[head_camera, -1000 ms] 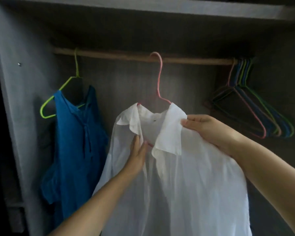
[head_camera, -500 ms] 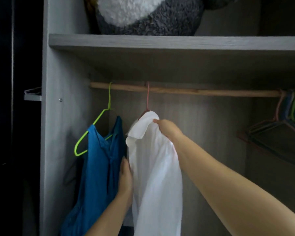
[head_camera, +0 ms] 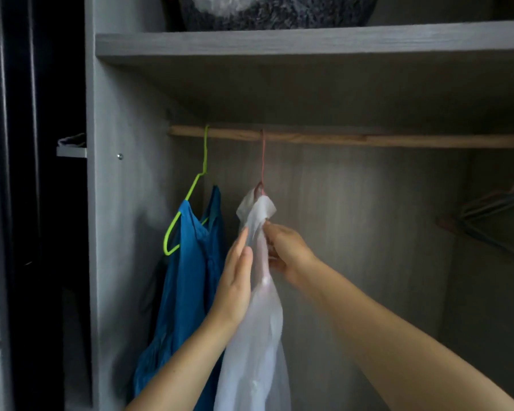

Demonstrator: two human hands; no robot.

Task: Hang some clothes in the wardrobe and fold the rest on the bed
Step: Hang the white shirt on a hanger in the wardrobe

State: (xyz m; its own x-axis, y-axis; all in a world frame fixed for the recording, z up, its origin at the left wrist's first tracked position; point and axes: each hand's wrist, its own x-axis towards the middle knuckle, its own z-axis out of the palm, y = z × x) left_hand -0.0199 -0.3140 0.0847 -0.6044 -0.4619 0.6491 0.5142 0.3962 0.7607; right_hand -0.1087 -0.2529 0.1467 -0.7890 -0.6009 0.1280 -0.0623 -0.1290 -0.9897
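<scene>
We note the white shirt (head_camera: 254, 336) on its pink hanger (head_camera: 262, 161): right hand (head_camera: 285, 253) grip pinches it, left hand (head_camera: 235, 280) flat at its 9 o'clock side.

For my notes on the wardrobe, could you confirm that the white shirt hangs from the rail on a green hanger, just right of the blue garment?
Not quite: the head view shows the white shirt on a pink hanger. The green hanger carries the blue garment. The rest is right: it hangs from the rail, just right of it.

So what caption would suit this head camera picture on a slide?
Left hand flat against a white shirt on the rod, right hand pinching it, beside a blue top.
</scene>
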